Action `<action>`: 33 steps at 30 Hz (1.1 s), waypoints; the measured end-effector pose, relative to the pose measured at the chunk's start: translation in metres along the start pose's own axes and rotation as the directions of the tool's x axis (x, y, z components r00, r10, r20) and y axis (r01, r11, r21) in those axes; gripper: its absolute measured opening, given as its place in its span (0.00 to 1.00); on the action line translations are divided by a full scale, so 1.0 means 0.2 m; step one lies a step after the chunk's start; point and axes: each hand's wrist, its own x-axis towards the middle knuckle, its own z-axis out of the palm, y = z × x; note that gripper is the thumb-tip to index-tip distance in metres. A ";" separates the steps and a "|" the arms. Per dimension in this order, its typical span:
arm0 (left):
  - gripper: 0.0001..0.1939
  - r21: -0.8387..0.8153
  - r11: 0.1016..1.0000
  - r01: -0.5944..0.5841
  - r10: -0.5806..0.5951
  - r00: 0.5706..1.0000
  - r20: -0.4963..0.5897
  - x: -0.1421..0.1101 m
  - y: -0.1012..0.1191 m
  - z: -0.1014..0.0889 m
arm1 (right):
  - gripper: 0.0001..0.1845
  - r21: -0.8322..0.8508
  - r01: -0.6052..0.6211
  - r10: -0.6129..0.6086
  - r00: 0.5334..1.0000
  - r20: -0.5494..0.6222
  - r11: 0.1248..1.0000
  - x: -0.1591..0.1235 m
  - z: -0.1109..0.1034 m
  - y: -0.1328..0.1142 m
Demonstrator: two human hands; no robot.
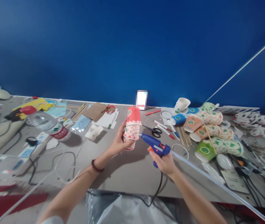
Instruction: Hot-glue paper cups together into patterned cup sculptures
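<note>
My left hand (120, 142) is wrapped round a stack of red patterned paper cups (131, 129), held upright above the table. The top cup is plain red with a small green emblem, and those below carry a red and white scale pattern. In my right hand (163, 161) is a blue hot glue gun (155, 144) with an orange trigger and a small red light. Its nozzle points left and meets or nearly meets the side of the cups; I cannot tell which. A long clear glue stick (207, 175) sticks out of its back end.
Black scissors (156, 132) and several markers (167, 129) lie beyond the glue gun. More joined paper cups (216, 146) rest at the right. On the left are a plastic bottle (48, 126), a power strip (30, 152) and loose cables. A bright phone (142, 99) leans against the blue wall.
</note>
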 end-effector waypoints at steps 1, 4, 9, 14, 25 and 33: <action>0.50 0.002 1.000 0.003 -0.003 1.000 0.001 0.00 0.01 0.00 | 0.16 -0.004 0.001 -0.001 1.000 0.014 1.000 0.00 0.00 0.00; 0.51 -0.001 1.000 0.014 -0.014 1.000 0.019 0.01 0.02 -0.01 | 0.16 -0.040 0.015 -0.013 0.999 0.044 0.999 0.00 -0.01 0.00; 0.52 0.029 0.999 0.034 -0.036 0.996 0.081 0.03 0.06 -0.06 | 0.16 -0.075 0.008 -0.007 1.000 0.016 0.997 0.01 -0.01 -0.02; 0.50 0.018 0.998 0.053 -0.055 0.988 0.142 0.02 0.07 -0.09 | 0.14 -0.099 0.014 -0.010 0.999 0.037 0.995 0.02 -0.02 -0.07; 0.52 0.063 0.993 0.099 -0.101 0.995 0.019 0.04 0.07 -0.10 | 0.16 0.081 -0.063 0.058 0.997 0.058 0.995 0.02 -0.02 -0.05; 0.50 -0.103 0.930 0.352 -0.343 0.934 0.098 0.02 0.13 -0.07 | 0.18 -0.020 0.026 -0.024 0.998 0.064 0.999 0.01 -0.01 0.01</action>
